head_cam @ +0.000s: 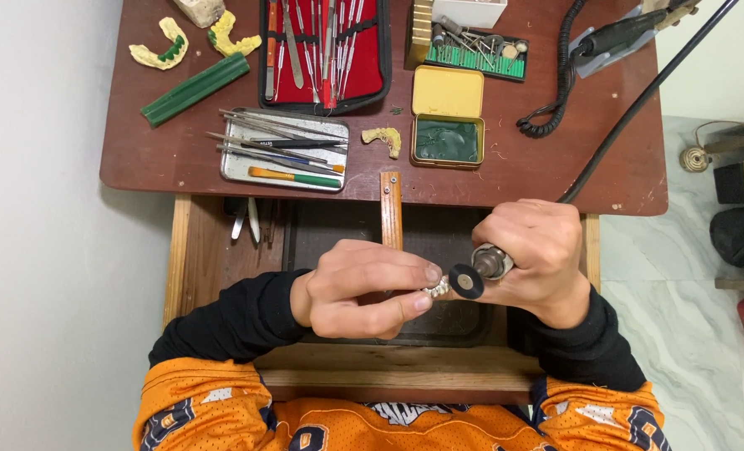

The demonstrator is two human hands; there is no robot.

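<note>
My left hand point(359, 288) pinches a small silvery metal piece point(435, 289) between thumb and fingertips, held over an open drawer point(388, 250). My right hand point(535, 255) grips a rotary handpiece point(490, 264) whose dark round disc point(466, 281) touches the metal piece. A black cable point(631, 108) runs from the handpiece up to the right. A narrow wooden peg point(391, 209) juts from the desk edge just above my hands.
On the brown desk point(154, 159) lie a metal tray of hand tools point(284, 150), a red-lined instrument case point(326, 54), an open yellow tin of green material point(448, 117), a bur rack point(476, 54), yellow dental casts point(161, 50), a green bar point(195, 88) and a coiled cord point(556, 92).
</note>
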